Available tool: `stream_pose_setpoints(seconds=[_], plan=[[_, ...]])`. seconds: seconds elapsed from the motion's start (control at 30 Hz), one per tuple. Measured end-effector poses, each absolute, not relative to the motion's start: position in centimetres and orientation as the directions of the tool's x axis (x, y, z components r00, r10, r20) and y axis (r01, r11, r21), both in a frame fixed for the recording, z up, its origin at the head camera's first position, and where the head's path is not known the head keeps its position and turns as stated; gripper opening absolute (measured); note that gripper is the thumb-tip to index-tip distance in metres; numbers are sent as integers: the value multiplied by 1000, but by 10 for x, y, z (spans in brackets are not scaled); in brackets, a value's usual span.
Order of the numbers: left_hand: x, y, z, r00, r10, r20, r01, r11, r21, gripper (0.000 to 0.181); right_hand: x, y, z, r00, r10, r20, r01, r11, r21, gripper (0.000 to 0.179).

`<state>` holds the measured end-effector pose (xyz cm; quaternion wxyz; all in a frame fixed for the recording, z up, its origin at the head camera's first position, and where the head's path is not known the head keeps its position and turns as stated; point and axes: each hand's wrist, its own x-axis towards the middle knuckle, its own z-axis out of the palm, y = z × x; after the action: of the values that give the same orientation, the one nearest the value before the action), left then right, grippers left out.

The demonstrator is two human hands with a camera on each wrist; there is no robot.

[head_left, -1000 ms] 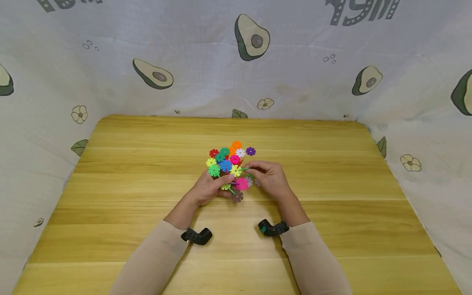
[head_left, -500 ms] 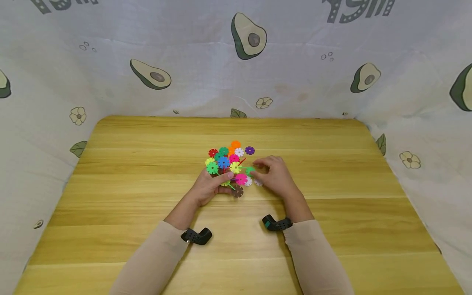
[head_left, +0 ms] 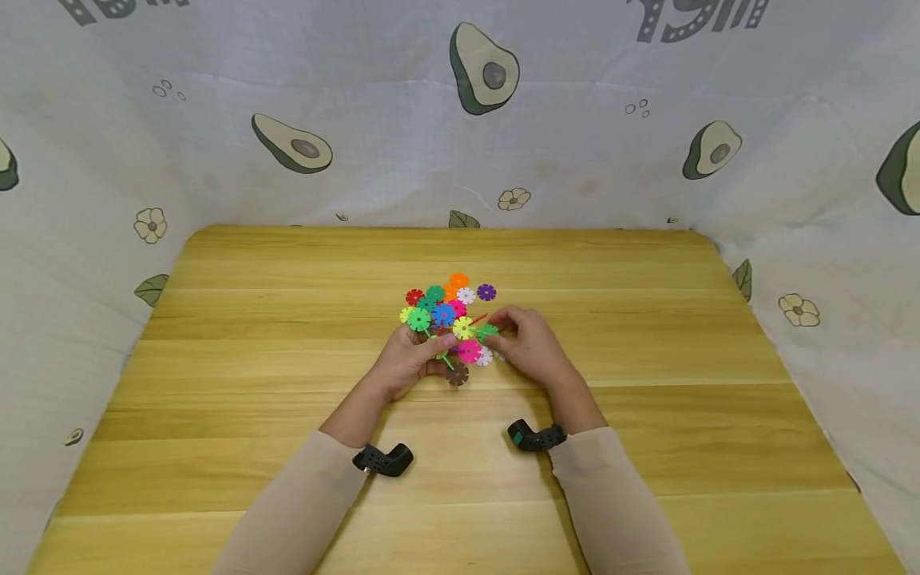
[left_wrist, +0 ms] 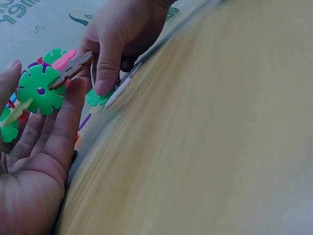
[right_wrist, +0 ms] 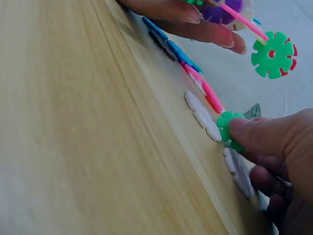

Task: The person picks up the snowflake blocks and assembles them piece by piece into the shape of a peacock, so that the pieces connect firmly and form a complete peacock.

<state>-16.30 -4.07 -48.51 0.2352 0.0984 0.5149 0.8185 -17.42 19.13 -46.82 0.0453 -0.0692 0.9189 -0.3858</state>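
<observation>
My left hand (head_left: 402, 366) holds a cluster of interlocked notched plastic flower discs, thumb over the front and fingers behind. In the left wrist view, a green disc (left_wrist: 41, 89) and a tilted brown disc (left_wrist: 71, 71) belong to it. A blue disc (head_left: 443, 315) and a yellow disc (head_left: 463, 328) show above the thumb. My right hand (head_left: 530, 345) pinches a separate-looking green disc (right_wrist: 226, 126) between thumb and fingers, close to the cluster's right side. I cannot tell whether this disc is joined to the cluster.
White discs (right_wrist: 236, 171) lie on the wooden table (head_left: 647, 335) beneath the right hand. Farther back, a purple disc (head_left: 486, 292) and an orange disc (head_left: 459, 280) appear beyond the cluster. A printed cloth (head_left: 388, 96) hangs behind the table's far edge.
The right hand moved its green disc slightly right, turning it from edge-on to face-up, then came back a little left. The left hand tilted the cluster slightly.
</observation>
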Motion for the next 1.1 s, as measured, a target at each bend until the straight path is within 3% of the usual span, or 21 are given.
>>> stream_pose_setpoints(seconds=[0.23,0.47,0.6,0.87,1.1], plan=[[-163,-42,-485,-864,494,-96,-286,-326,901,25,-175,190,-469,-997,-76,-21,-13,420,-907,25],[-163,-43,-486,-841,534,-80,-279,-302,911,42,-174,189,-468,-993,-109,40,-53,115,-992,27],[-163,-44,-486,-835,544,-83,-278,-288,916,47,-173,188,-469,-986,-151,65,-76,66,-995,25],[-161,-45,-485,-835,538,-117,-304,-273,913,25,-171,185,-468,-981,-180,75,-83,37,-996,25],[-163,-46,-484,-826,553,-113,-316,-288,904,24,-170,183,-467,-978,-195,75,-92,78,-993,23]])
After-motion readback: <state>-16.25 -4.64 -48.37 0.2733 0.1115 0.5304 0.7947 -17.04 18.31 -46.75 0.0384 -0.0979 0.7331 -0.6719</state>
